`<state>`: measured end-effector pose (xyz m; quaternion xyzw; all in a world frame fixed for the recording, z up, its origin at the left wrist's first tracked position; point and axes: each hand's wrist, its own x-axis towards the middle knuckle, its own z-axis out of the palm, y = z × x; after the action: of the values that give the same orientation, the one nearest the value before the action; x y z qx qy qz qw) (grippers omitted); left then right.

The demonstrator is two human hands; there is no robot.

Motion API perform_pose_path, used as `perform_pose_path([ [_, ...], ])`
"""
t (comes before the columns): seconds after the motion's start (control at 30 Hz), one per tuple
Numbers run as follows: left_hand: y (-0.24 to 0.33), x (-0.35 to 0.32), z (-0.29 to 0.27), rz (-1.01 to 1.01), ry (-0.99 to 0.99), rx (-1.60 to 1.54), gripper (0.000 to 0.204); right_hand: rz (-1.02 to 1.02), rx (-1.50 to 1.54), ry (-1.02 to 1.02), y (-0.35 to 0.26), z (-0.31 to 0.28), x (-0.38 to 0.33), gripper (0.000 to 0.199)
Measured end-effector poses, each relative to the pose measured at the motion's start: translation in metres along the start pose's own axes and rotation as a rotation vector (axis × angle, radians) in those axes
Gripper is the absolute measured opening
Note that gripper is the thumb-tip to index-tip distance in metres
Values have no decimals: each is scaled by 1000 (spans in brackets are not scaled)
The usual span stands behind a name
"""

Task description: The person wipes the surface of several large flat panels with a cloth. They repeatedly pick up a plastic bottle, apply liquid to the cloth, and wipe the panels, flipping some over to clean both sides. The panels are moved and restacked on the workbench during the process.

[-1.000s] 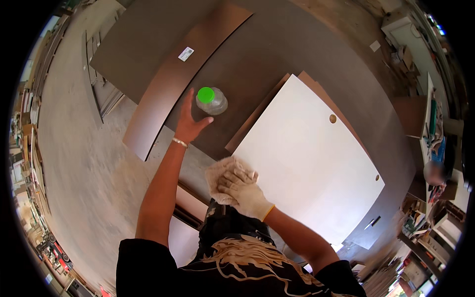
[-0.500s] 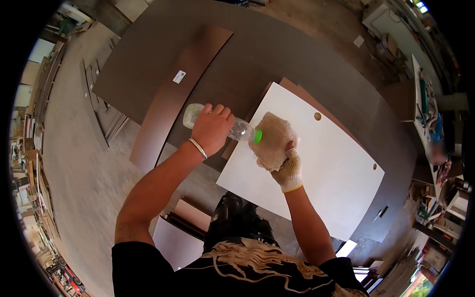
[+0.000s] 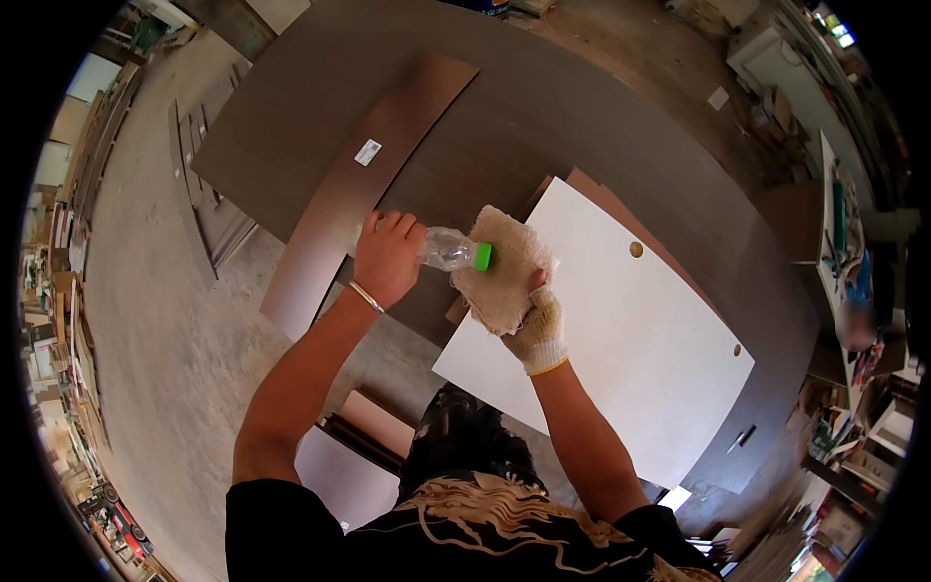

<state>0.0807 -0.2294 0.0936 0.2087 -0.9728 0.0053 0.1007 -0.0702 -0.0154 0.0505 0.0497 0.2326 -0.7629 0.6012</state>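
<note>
A clear plastic bottle (image 3: pixel 448 249) with a green cap lies sideways in my bare left hand (image 3: pixel 390 256), its fingers wrapped round the body. The cap end points right and meets, or hangs just over, a beige cloth (image 3: pixel 504 267). That cloth is rough and worn at its edges. My right hand (image 3: pixel 538 330), in a knitted work glove with a yellow hem, grips the cloth at its lower right, thumb on top. Below the cloth and glove is a white panel (image 3: pixel 621 339) with round holes near its far edge.
The white panel rests on brown boards over a large dark brown sheet (image 3: pixel 543 107). A long brown strip (image 3: pixel 373 184) with a white label (image 3: pixel 368 152) lies to the left. Board offcuts (image 3: pixel 349 466) stand near my legs. A cluttered shelf (image 3: pixel 844 252) runs along the right.
Both hands have shifted a little to the left with the bottle and the cloth. The cloth now overlaps less of the white panel. Both grips stay the same.
</note>
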Motion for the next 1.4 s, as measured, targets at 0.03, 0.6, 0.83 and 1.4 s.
perform_pose_path([
  [0.03, -2, -7, 15, -58, 58, -59, 39, 4, 34, 34, -2, 3, 1, 95],
  [0.6, 175, -180, 49, -82, -204, -845, 22, -95, -2456, -531, 6, -38, -13, 51],
  [0.83, 253, -124, 83, 201, -318, -530, 67, -522, -2503, 385, -106, -58, 108, 47],
  [1.4, 262, -150, 105, 153, -363, -477, 64, 369, -2572, -157, 2, 0, 29, 62],
])
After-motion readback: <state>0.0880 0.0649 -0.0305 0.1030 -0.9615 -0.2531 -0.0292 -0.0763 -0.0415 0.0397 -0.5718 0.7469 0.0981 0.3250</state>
